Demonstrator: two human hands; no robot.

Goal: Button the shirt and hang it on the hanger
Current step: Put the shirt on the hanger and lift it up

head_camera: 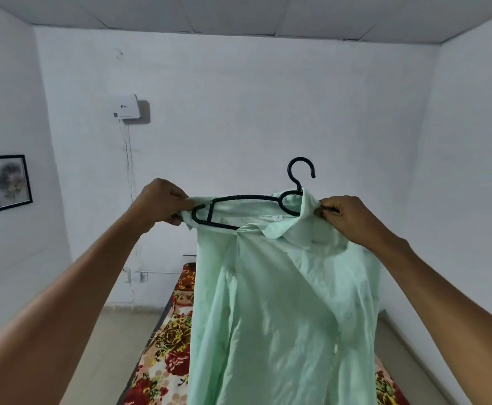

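Up in front of you, the green shirt [282, 302] hanging on the black hanger [247, 207], your left hand [163, 204] pinching its shoulder, your right hand [347, 216] pinching its collar, flowery bed [163, 358] below.

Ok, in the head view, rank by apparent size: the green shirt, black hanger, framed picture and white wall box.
1. Green shirt, by far the largest.
2. Black hanger.
3. Framed picture.
4. White wall box.
The picture and the box hang farther from the camera, so their true sizes are unsure.

At frame centre we see the shirt [282, 302] hanging over the hanger [239, 207], in front of the bed [169, 355]. Our left hand [163, 201] is left of it, our right hand [347, 217] right.
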